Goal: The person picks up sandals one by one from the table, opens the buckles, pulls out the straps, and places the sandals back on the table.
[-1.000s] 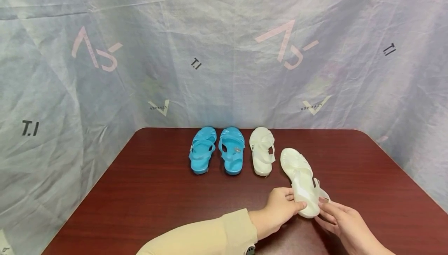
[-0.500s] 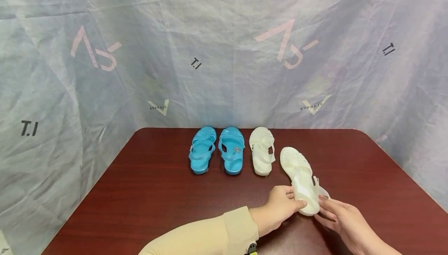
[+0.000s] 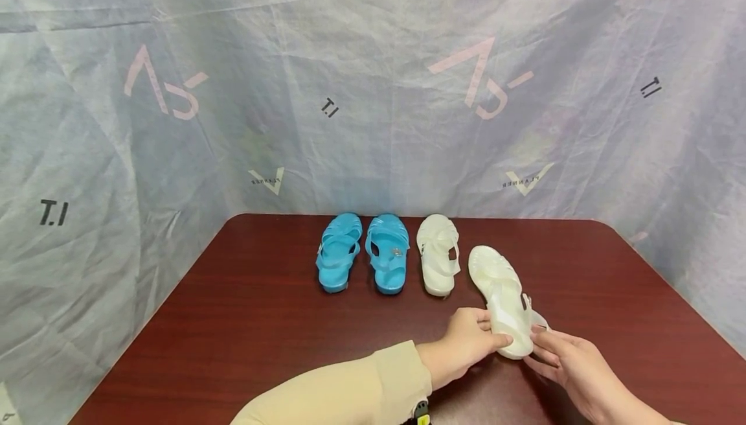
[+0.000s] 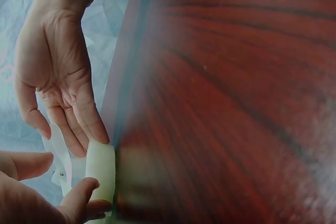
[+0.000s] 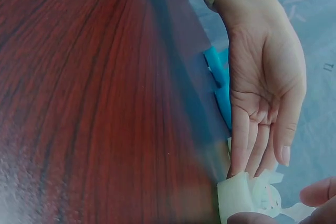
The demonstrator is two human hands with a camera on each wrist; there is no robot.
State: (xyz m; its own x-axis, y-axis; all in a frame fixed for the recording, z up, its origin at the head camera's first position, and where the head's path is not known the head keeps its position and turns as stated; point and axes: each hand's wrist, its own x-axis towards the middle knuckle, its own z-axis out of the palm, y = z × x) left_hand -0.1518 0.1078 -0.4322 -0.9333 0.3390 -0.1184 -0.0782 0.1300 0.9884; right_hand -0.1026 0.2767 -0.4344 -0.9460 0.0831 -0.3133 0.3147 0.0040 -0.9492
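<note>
In the head view, a white strappy sandal [image 3: 502, 311] lies at an angle with its heel toward me. My left hand [image 3: 463, 344] grips the left side of its heel, thumb over the edge and fingers beside the sole. On the right side of the heel, my right hand [image 3: 574, 367] holds the sandal near its ankle strap, with thumb and fingers about it. The loose strap [image 4: 60, 158] sticks out beside the heel [image 4: 101, 166] in the left wrist view. Part of the heel is hidden by fingers in both wrist views.
Further back on the dark red table [image 3: 262, 341] stands another white sandal [image 3: 438, 253]. Left of it are two blue sandals, one nearer [image 3: 387, 253] and one further left [image 3: 339, 251], all toes toward the back. A grey printed cloth [image 3: 373, 88] hangs behind the table.
The held white sandal has shifted very slightly away from me, with both hands keeping their hold. The other sandals stay where they were; the head view has tilted a little.
</note>
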